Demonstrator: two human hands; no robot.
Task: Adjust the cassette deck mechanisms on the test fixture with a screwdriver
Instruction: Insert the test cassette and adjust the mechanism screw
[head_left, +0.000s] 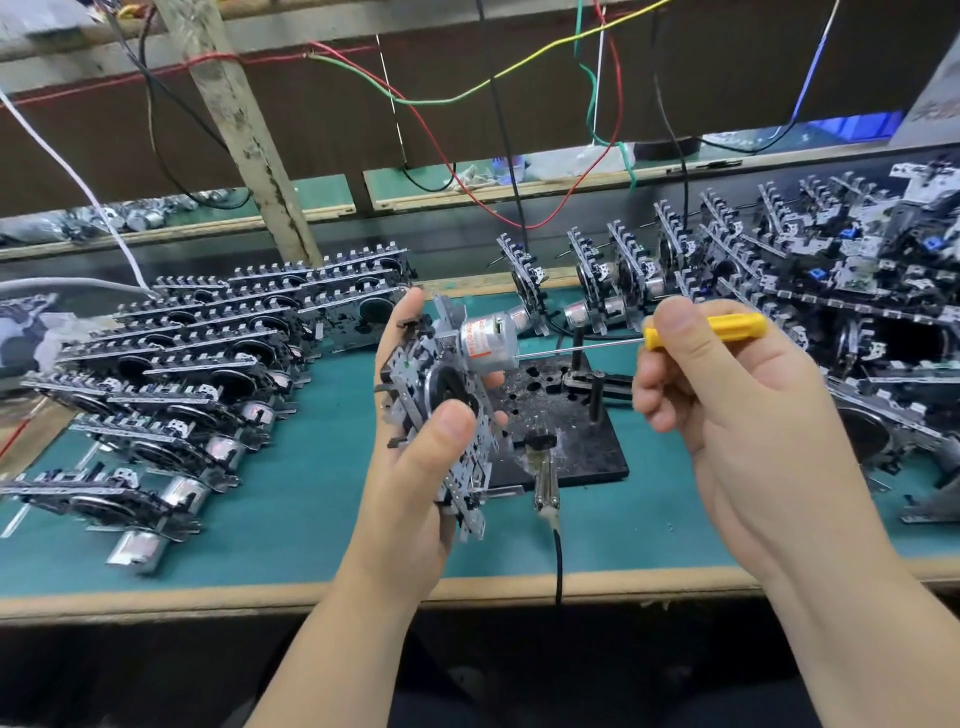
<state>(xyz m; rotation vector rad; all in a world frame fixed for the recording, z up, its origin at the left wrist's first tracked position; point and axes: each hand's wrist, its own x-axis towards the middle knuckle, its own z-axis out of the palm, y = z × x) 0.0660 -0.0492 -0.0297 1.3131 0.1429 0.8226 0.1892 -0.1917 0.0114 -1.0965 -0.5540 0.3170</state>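
A worker's left hand (415, 457) grips a cassette deck mechanism (447, 410) above the green-topped workbench (311, 519), thumb pressed on its black flywheel and fingers curled behind the metal chassis, which stands tilted on edge with its silver motor (488, 343) pointing right. The right hand (727, 410) pinches the yellow handle of a screwdriver (691, 332) between thumb and forefinger, the remaining fingers loosely curled beneath; the thin shaft runs leftward and its tip meets the end of the motor. Just behind the held unit, near the middle of the bench, lies the black test fixture (566, 426), a drilled plate with upright pegs, and a cabled metal probe (546, 486) rests at its near edge. Rows of finished-looking mechanisms (171, 374) lie stacked along the bench's left side, while a denser heap (810, 291) crowds the far right corner. Red, green, yellow and black wires (467, 93) hang over the back edge
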